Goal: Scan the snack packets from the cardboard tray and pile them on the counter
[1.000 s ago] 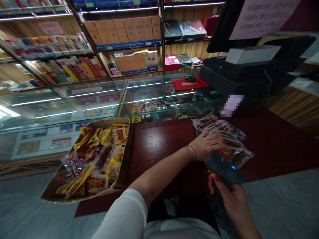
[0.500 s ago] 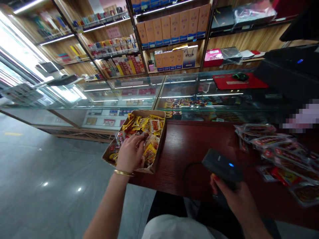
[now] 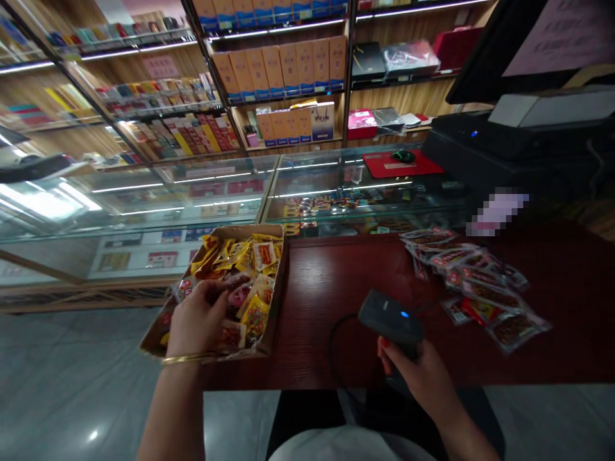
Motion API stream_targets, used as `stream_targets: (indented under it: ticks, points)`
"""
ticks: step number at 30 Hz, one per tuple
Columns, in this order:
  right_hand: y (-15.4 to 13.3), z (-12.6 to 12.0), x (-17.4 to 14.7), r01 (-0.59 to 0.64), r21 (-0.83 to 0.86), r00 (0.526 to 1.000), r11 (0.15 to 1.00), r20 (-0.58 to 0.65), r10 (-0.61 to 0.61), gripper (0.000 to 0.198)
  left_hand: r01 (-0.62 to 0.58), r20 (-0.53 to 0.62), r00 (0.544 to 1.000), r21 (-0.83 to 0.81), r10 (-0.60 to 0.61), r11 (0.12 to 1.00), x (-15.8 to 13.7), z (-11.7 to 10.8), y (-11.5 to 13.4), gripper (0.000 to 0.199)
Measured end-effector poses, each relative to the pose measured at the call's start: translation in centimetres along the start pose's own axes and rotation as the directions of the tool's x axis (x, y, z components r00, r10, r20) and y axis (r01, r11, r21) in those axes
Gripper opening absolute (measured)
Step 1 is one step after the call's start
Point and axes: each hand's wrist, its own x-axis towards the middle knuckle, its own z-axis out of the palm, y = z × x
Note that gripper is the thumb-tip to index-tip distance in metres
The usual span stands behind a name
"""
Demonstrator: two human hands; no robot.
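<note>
1. Gripping the scanner (image 3: pixel 391 320) from below in the right hand (image 3: pixel 430 381), presumably leaving its upper part unobstructed.
2. Holding it over the near side of the counter (image 3: pixel 310 320), seemingly pointing its front far left; slanting its long axis from near right.
3. Dipping the left hand (image 3: pixel 196 320) into the box (image 3: pixel 277 301) at left, seemingly placed for easy reach; curling narrowly over packets (image 3: pixel 254 314), not discerning any grasp.

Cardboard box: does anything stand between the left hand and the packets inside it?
Nothing visible does. The left hand reaches over the near rim of the open cardboard box, its fingers down by the packets; whether they touch one is hard to tell.
</note>
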Motion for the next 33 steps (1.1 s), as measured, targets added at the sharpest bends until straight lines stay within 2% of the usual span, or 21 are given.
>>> stream_targets:
  ticks: [1, 2, 3, 4, 5, 6, 7, 8, 10, 12, 14, 15, 17, 20, 22, 24, 27, 29, 31, 33]
  points:
    - [0.1, 0.0, 0.0, -0.003, 0.003, 1.0, 1.0, 0.0, 0.003, 0.051, 0.031, -0.069, 0.997, -0.16, -0.042, 0.987, -0.6, -0.4, 0.5, 0.031]
    - [0.3, 0.0, 0.1, -0.008, 0.009, 1.0, 1.0, 0.004, 0.008, 0.05, 0.046, -0.128, 0.987, -0.348, -0.096, 0.936, -1.4, -0.7, 1.2, 0.036]
    - [0.4, 0.1, 0.1, -0.013, 0.017, 1.0, 1.0, 0.013, 0.013, 0.049, 0.045, -0.157, 0.976, -0.541, -0.154, 0.84, -2.3, -1.0, 2.1, 0.044]
    - [0.6, 0.1, 0.1, -0.017, 0.024, 1.0, 1.0, 0.026, 0.017, 0.048, 0.05, -0.133, 0.97, -0.715, -0.206, 0.698, -3.3, -1.1, 3.2, 0.051]
    - [0.7, 0.3, 0.1, -0.017, 0.028, 0.999, 0.999, 0.039, 0.016, 0.046, 0.083, -0.045, 0.973, -0.845, -0.225, 0.529, -4.4, -1.2, 4.4, 0.056]
    - [0.8, 0.4, 0.2, -0.013, 0.028, 0.999, 1.0, 0.05, 0.012, 0.045, 0.157, 0.09, 0.976, -0.92, -0.196, 0.358, -5.5, -1.0, 5.6, 0.057]
    - [0.8, 0.5, 0.2, -0.008, 0.026, 0.999, 1.0, 0.054, 0.006, 0.044, 0.271, 0.25, 0.961, -0.939, -0.119, 0.21, -6.5, -0.7, 6.8, 0.055]
    - [0.8, 0.6, 0.2, -0.004, 0.023, 0.999, 1.0, 0.052, 0.003, 0.043, 0.401, 0.401, 0.916, -0.911, -0.019, 0.091, -7.4, -0.3, 7.8, 0.052]
    - [0.8, 0.8, 0.2, -0.005, 0.021, 0.999, 1.0, 0.043, 0.004, 0.042, 0.627, 0.61, 0.773, -0.776, 0.171, -0.066, -8.9, 1.0, 9.2, 0.05]
    - [0.7, 0.8, 0.1, -0.011, 0.017, 0.999, 1.0, 0.044, 0.011, 0.041, 0.739, 0.691, 0.67, -0.654, 0.272, -0.158, -9.7, 2.5, 9.9, 0.045]
    - [0.5, 0.7, 0.0, -0.013, 0.006, 0.999, 1.0, 0.049, 0.012, 0.041, 0.781, 0.721, 0.624, -0.59, 0.301, -0.204, -9.9, 3.9, 10.1, 0.035]
    - [0.4, 0.6, 0.0, -0.01, -0.002, 0.999, 1.0, 0.05, 0.01, 0.041, 0.782, 0.727, 0.622, -0.587, 0.291, -0.209, -9.9, 4.6, 10.1, 0.03]
    - [0.3, 0.4, -0.1, -0.005, -0.02, 0.999, 1.0, 0.051, 0.006, 0.041, 0.748, 0.714, 0.664, -0.642, 0.222, -0.171, -9.7, 5.7, 10.0, 0.027]
    - [0.1, 0.2, -0.1, 0.004, -0.046, 0.999, 0.999, 0.054, -0.002, 0.041, 0.639, 0.638, 0.764, -0.769, 0.093, 0.026, -9.6, 7.2, 9.6, 0.037]
    - [0.0, 0.2, 0.0, 0.006, -0.075, 0.997, 0.997, 0.072, -0.001, 0.038, 0.572, 0.591, 0.804, -0.799, 0.067, 0.188, -9.7, 8.1, 9.2, 0.041]
    - [-0.4, 0.3, 0.1, 0.023, -0.122, 0.995, 0.992, 0.098, -0.011, 0.033, 0.539, 0.585, 0.807, -0.785, 0.078, 0.306, -9.8, 8.6, 8.7, 0.037]
    - [-1.3, 0.5, 0.2, 0.105, -0.189, 0.986, 0.976, 0.145, -0.078, 0.026, 0.53, 0.631, 0.767, -0.724, 0.115, 0.441, -9.9, 8.9, 8.1, 0.029]
    - [-1.8, 0.5, 0.3, 0.163, -0.207, 0.974, 0.965, 0.189, -0.124, 0.023, 0.475, 0.632, 0.761, -0.696, 0.146, 0.538, -9.8, 9.0, 7.8, 0.032]
    - [-2.0, 0.4, 0.3, 0.194, -0.212, 0.964, 0.958, 0.219, -0.147, 0.021, 0.368, 0.573, 0.797, -0.711, 0.19, 0.598, -9.7, 9.1, 7.7, 0.04]
    - [-2.0, 0.2, 0.3, 0.209, -0.222, 0.96, 0.952, 0.231, -0.156, 0.021, 0.261, 0.49, 0.839, -0.745, 0.238, 0.614, -9.6, 9.2, 7.5, 0.049]
